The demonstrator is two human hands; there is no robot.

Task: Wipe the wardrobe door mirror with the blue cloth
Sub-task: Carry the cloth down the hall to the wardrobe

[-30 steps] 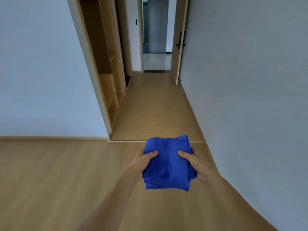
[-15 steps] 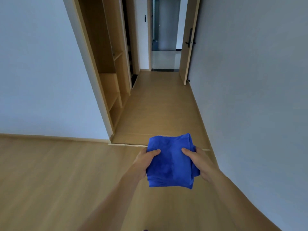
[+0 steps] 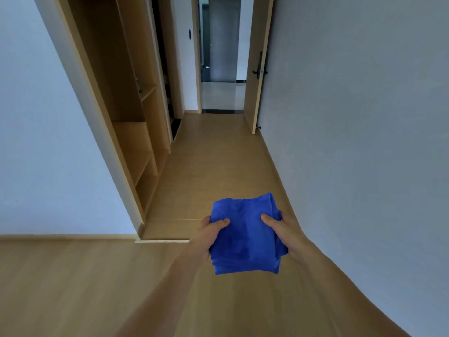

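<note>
Nearer the corridor than a moment ago, one folded blue cloth (image 3: 245, 237) still carried between two hands.

It is held out front above the wooden floor (image 3: 73, 288): the left hand (image 3: 206, 237) grips its left edge and the right hand (image 3: 286, 233) its right, each thumb lying on top. Beyond, one open shelf unit (image 3: 136, 142) lines the corridor's left side, and one open wooden door (image 3: 257, 69) stands at the far right against the grey wall (image 3: 364, 117).
</note>
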